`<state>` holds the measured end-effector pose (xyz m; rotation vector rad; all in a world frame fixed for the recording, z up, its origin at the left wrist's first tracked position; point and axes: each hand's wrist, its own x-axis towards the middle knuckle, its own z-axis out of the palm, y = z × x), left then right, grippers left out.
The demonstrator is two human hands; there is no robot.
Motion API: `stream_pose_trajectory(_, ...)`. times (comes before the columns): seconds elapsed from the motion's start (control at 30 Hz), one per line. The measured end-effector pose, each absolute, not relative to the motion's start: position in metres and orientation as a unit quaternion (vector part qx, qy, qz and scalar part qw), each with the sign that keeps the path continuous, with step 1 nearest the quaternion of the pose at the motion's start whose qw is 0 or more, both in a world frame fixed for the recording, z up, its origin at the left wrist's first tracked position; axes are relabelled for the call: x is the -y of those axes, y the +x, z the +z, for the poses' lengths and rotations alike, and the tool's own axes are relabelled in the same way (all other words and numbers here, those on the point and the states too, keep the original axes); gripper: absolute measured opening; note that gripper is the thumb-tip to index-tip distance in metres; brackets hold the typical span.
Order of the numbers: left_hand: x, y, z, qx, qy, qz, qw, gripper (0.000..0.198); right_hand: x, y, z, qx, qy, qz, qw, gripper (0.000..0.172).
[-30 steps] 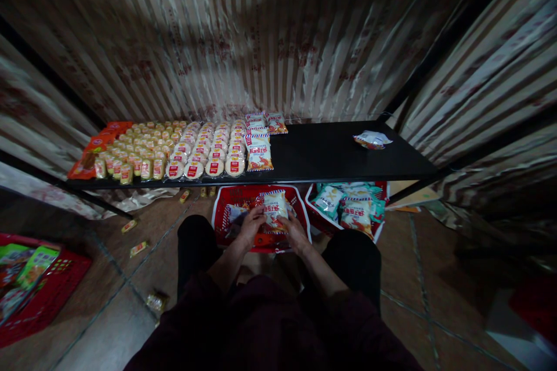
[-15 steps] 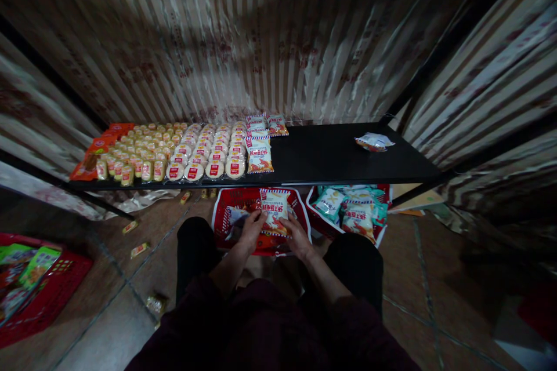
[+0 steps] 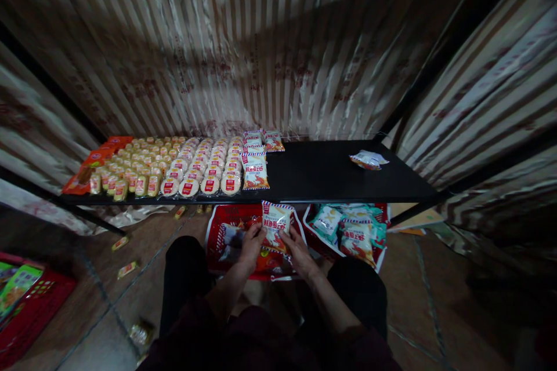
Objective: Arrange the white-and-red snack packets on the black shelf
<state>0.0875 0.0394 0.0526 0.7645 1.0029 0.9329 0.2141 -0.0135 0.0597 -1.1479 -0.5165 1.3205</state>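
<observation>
Between my two hands is a white and orange snack bag [image 3: 277, 226] with a striped top edge, held over a red basket [image 3: 213, 229]. My left hand [image 3: 251, 243] grips its left side and my right hand [image 3: 300, 250] its lower right side. Similar snack bags [image 3: 255, 171] lie on the black shelf [image 3: 308, 171] just beyond, beside rows of round wrapped cakes [image 3: 210, 185]. Farther left on the shelf are many small yellow wrapped snacks [image 3: 140, 185] and orange packets [image 3: 93, 162].
A second red basket [image 3: 384, 258] at the right holds green bags [image 3: 327, 223] and another white and orange bag. One bag [image 3: 369, 159] lies at the shelf's right. Small yellow packets [image 3: 127, 269] lie on the tiled floor near a red crate [image 3: 47, 301]. Striped curtains [image 3: 270, 69] hang behind.
The camera view has tilted, so the shelf and baskets appear lower. Both hands still hold the same snack bag, now tilted slightly.
</observation>
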Motion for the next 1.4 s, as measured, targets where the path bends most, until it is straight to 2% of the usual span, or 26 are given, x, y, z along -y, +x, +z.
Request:
stream_pose_trajectory(0.27,-0.047,0.106,0.063,-0.450,0.342,0.458,0.686,0.030,0.006,0.228,0.078,0.209,-0.476,0.583,0.624,0.060)
stream_pose_trajectory(0.4,-0.053,0.115,0.071,-0.444,0.352,0.481,0.669,0.028,0.001,0.236,0.085,0.239,-0.473,0.564,0.633,0.060)
stream_pose_trajectory(0.87,-0.083,0.153,0.091,-0.480,0.428,0.486,0.592,0.016,-0.029,0.266,0.112,0.274,-0.517,0.522,0.620,0.063)
stream_pose_trajectory(1.4,-0.112,0.187,0.106,-0.501,0.563,0.441,0.486,0.040,-0.077,0.303,0.108,0.262,-0.513,0.500,0.646,0.058)
